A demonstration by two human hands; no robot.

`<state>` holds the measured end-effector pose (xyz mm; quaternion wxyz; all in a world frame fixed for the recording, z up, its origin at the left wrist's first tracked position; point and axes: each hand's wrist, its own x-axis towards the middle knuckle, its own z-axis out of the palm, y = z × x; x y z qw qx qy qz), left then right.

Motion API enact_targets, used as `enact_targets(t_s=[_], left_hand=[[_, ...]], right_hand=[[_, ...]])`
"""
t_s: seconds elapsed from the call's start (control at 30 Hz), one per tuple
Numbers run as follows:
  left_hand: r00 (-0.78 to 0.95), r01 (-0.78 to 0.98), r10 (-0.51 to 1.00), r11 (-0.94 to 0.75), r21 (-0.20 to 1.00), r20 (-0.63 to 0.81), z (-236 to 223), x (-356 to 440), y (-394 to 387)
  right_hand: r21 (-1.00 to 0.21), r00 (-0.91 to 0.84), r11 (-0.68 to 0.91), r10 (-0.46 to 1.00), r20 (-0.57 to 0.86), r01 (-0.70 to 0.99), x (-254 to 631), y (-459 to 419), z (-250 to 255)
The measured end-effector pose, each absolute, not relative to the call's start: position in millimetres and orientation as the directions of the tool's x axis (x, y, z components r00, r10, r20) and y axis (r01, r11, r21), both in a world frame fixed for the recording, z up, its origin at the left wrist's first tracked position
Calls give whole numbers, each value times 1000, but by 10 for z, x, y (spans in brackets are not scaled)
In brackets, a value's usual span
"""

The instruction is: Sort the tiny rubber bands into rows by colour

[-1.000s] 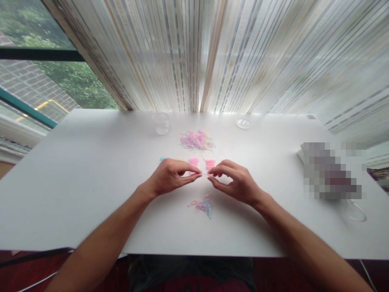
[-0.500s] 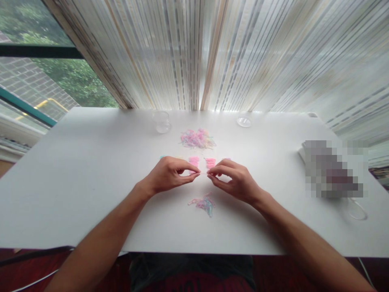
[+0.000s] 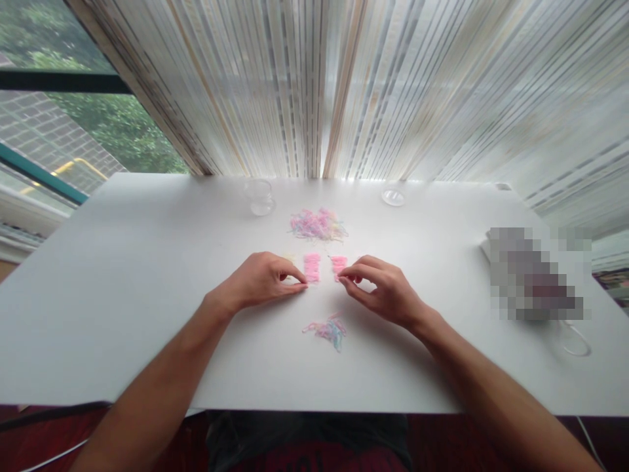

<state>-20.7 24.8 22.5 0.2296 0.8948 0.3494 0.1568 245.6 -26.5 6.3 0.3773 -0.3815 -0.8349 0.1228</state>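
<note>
we had moved our left hand outward to the left pink bundle, our right hand at the right pink bundle on the tabletop, both nearly pinched, any grip impossible for us to tell.

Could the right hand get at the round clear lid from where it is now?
Probably yes: the right hand is nearer the window side's clear lid, and only bare tabletop shows between them.
</note>
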Motion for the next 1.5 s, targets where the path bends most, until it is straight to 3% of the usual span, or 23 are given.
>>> enact_targets(t_s=[0.9,1.03,1.3,1.5], left_hand=[[692,578,708,-660,479,140,233,-207,241],[710,547,697,-638,542,104,272,-169,195],[812,511,568,-580,634,-135,365,-36,24],[828,500,534,-569,653,-170,380,-41,-1]], right_hand=[[-477,-352,639,750,560,604,2592,-232,170],[-526,-419,618,785,456,585,2592,-271,207],[-590,-662,560,747,57,581,2516,-412,264],[-595,-672,541,741,3,594,2471,-418,226]])
